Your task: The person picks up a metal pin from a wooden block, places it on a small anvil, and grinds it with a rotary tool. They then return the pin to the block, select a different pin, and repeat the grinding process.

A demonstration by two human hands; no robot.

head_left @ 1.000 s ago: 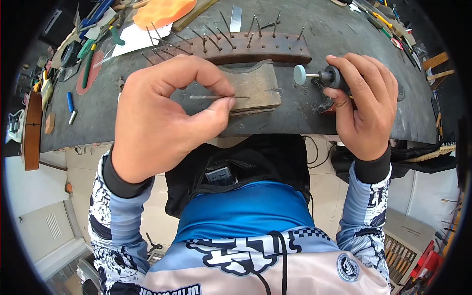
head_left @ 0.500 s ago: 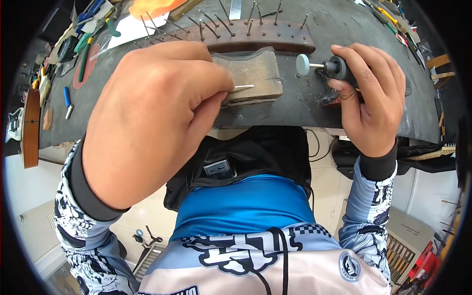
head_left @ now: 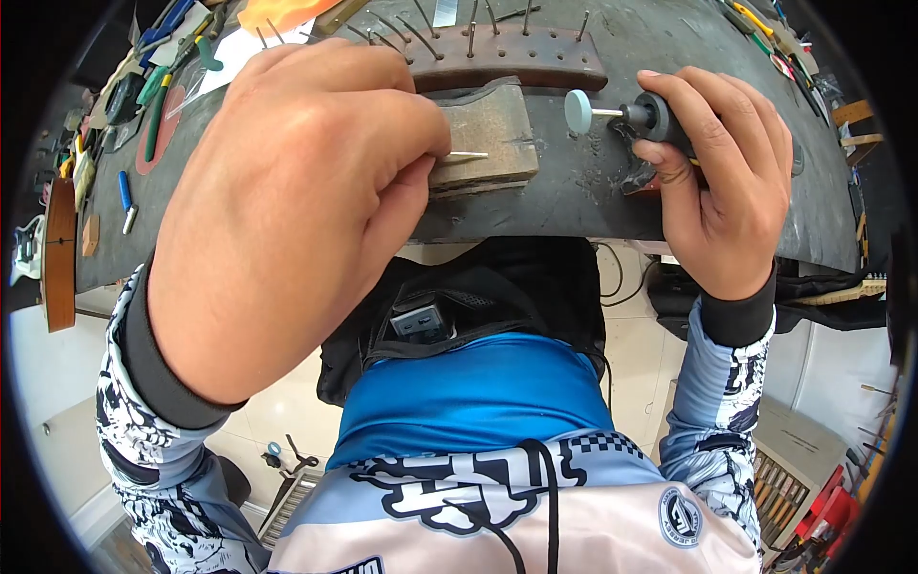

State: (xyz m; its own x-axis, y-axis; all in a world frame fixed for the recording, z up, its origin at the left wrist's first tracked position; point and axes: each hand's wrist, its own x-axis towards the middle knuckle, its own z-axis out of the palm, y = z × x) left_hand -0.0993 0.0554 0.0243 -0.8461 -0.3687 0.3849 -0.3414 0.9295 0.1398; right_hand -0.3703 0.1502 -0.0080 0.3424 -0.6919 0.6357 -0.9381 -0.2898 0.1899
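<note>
My left hand (head_left: 296, 201) pinches a thin, pale metal rod (head_left: 470, 155) between thumb and forefinger; its free end points right, over the wooden block (head_left: 492, 124). That block has a curved hollow along its far side and sits at the bench's near edge. In my right hand (head_left: 727, 177) is a dark rotary tool (head_left: 655, 120), gripped with the fingers wrapped round its body. A pale blue grinding disc (head_left: 578, 112) on a steel shank sticks out of the tool towards the left, apart from the rod.
Behind the block lies a brown wooden bur holder (head_left: 526, 59) with several upright metal bits. Pliers and other hand tools crowd the bench's left side, along with a blue pen-like tool (head_left: 126, 201). A black bag-like apron (head_left: 535, 287) hangs below the bench edge.
Both hands and the bench items sit slightly higher and further left in view, mostly from a small head shift. The grips on the rod and the rotary tool stay the same.
</note>
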